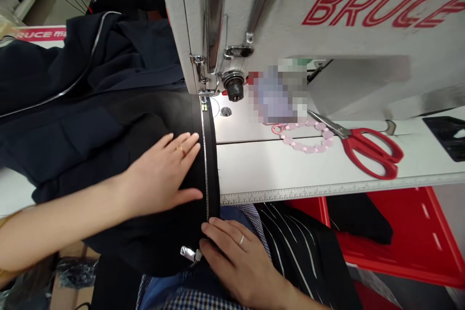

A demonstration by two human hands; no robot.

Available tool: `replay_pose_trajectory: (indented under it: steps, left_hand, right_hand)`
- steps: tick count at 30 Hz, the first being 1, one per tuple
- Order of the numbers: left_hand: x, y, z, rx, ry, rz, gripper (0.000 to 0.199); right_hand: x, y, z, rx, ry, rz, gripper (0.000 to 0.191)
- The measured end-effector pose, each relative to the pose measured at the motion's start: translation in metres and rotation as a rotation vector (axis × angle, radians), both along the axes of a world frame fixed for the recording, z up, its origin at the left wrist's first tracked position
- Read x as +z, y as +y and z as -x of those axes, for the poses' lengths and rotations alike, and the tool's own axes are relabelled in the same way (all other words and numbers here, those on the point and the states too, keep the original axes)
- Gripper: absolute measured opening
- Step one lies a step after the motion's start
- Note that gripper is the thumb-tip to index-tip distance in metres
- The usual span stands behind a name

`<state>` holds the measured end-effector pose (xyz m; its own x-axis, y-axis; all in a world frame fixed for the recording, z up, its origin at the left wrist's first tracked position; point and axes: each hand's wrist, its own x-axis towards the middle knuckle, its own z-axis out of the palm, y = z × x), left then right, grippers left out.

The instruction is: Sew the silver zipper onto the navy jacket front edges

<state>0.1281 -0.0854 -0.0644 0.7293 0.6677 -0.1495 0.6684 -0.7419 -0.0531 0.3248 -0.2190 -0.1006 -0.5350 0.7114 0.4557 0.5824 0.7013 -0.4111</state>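
Observation:
A dark jacket (156, 106) is spread under the sewing machine's head, with a metal zipper (205, 155) running along its right edge. The zipper's top end lies below the presser foot (204, 99). My left hand (163, 172) rests flat on the black cloth, left of the zipper, with its fingers spread. Nearer my lap, my right hand (240, 256) has its fingers closed over the lower end of the zipper and the cloth edge; the thumb is partly hidden. A silver zipper pull (188, 253) hangs beside those fingers.
The sewing machine (327, 34) fills the upper right. On its white bed lie red-handled scissors (370, 147), a pink bead strap (307, 147) and a small metal bobbin (225, 112). A ruler strip (308, 191) lines the front edge. Below stands a red bin (417, 237) holding dark cloth.

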Motion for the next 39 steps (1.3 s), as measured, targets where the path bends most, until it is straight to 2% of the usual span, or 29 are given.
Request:
replay_pose_trajectory:
  steps: [2,5,9,17,25,31,39]
  left_hand:
    - [-0.005,-0.023,0.001,0.004,-0.011,-0.029,0.079]
    - [-0.011,-0.034,0.004,0.004,-0.037,-0.063,0.08]
    - [-0.01,-0.025,0.005,-0.012,-0.069,-0.086,0.074]
    - [-0.007,-0.002,0.002,-0.086,-0.257,-0.135,0.043]
    - [-0.012,0.003,0.005,-0.156,-0.331,-0.11,0.04]
    - [-0.014,0.006,0.006,-0.151,-0.39,-0.085,0.037]
    - [-0.016,0.035,0.006,-0.112,-0.373,-0.08,0.034]
  right_hand:
    - [0.004,-0.003,0.0,-0.027,0.023,0.002,0.032]
    - [0.007,-0.006,0.0,-0.02,0.043,-0.009,0.034]
    - [0.001,-0.008,0.003,-0.015,0.025,-0.02,0.035]
    - [-0.001,-0.007,0.008,-0.004,0.069,-0.058,0.034]
    - [-0.006,0.002,0.009,-0.006,0.076,-0.08,0.029]
    - [-0.004,0.01,0.01,-0.007,0.101,-0.081,0.023]
    - [-0.009,0.029,0.002,0.05,0.111,0.041,0.022]
